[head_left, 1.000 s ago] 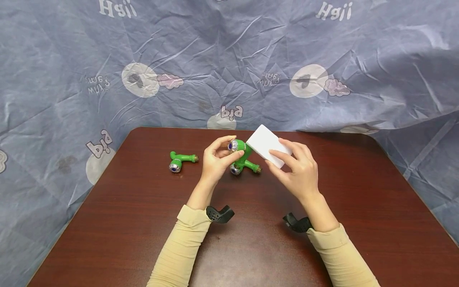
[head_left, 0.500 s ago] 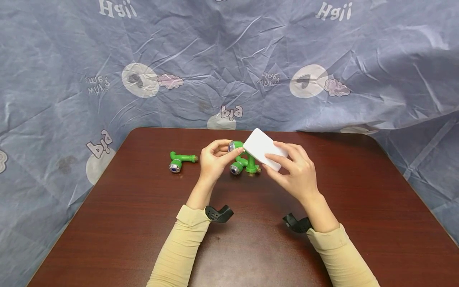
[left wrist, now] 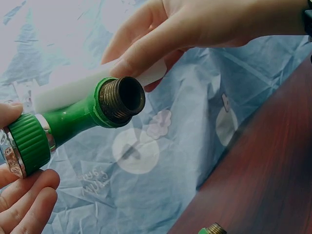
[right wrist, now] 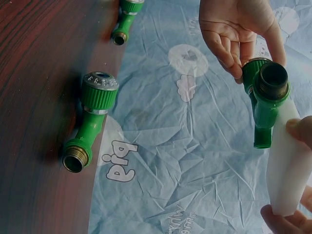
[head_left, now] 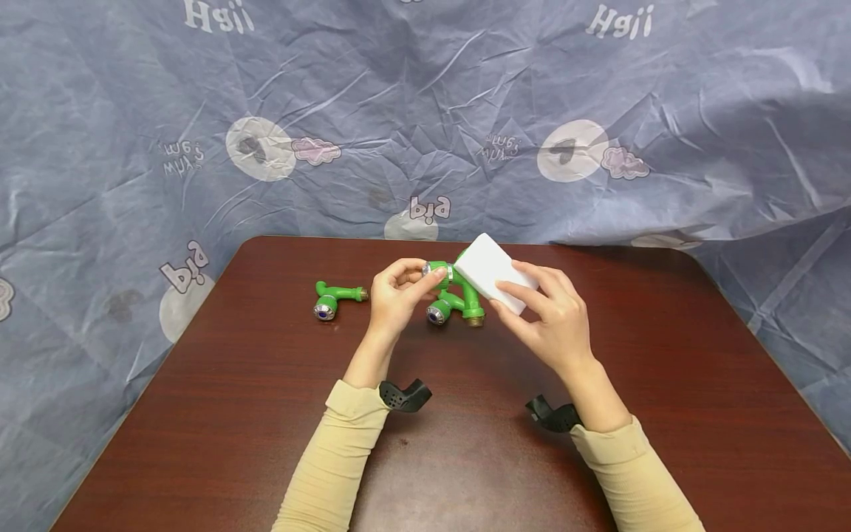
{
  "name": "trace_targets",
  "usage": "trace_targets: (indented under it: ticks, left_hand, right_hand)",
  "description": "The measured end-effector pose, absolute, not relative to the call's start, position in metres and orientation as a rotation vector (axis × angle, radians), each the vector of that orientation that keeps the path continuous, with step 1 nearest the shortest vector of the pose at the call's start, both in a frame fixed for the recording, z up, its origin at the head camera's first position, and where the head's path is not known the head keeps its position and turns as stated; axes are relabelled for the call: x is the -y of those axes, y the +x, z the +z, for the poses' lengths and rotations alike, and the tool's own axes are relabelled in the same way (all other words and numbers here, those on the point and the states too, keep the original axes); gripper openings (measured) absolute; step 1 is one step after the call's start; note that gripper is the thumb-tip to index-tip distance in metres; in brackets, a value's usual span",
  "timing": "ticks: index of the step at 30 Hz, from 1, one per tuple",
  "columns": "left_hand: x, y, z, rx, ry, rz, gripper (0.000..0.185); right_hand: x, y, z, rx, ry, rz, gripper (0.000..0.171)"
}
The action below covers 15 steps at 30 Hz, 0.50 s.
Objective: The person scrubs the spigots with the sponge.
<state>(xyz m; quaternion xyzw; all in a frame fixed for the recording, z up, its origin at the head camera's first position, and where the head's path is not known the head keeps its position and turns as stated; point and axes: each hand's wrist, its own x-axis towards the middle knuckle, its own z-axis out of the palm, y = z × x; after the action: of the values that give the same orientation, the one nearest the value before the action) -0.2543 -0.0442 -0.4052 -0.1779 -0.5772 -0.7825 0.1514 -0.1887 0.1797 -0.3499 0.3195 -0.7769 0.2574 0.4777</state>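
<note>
My left hand (head_left: 394, 299) pinches the ribbed knob of a green faucet (head_left: 471, 299) between thumb and fingers, above the table. Its brass threaded end (left wrist: 124, 100) points towards me and down, and the left wrist view shows its open bore. Across from it, my right hand (head_left: 558, 318) grips a white sponge (head_left: 488, 272), a flat block with rounded corners. The sponge lies along the faucet's body and appears to touch it in both wrist views. In the head view the sponge hides part of the faucet's upper side.
Behind the held faucet, a second green faucet (right wrist: 95, 105) lies on the dark red wooden table (head_left: 452, 458). A third green faucet (head_left: 339, 294) lies further left. A crumpled blue-grey cloth (head_left: 425, 133) hangs beyond the table's far edge.
The held faucet has turned in my left hand's grip, so its threaded end now shows below the sponge. The sponge dipped down and left, then came back up and right.
</note>
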Motion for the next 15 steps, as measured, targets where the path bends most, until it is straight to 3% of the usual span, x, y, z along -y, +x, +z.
trace_targets:
  ticks: [7,11,15]
  left_hand:
    - [0.042,-0.247,-0.394,1.604,-0.532,-2.273,0.024]
    - [0.041,-0.222,-0.367,1.682,-0.5,-2.268,0.025]
    - [0.042,-0.219,-0.363,1.766,-0.535,-2.278,0.027]
  right_hand:
    - [-0.181,-0.187,-0.347,1.923,0.895,0.621,0.021]
    - [-0.181,-0.187,-0.346,1.916,0.86,0.625,0.019]
    - [-0.18,-0.187,-0.347,1.917,0.81,0.615,0.019]
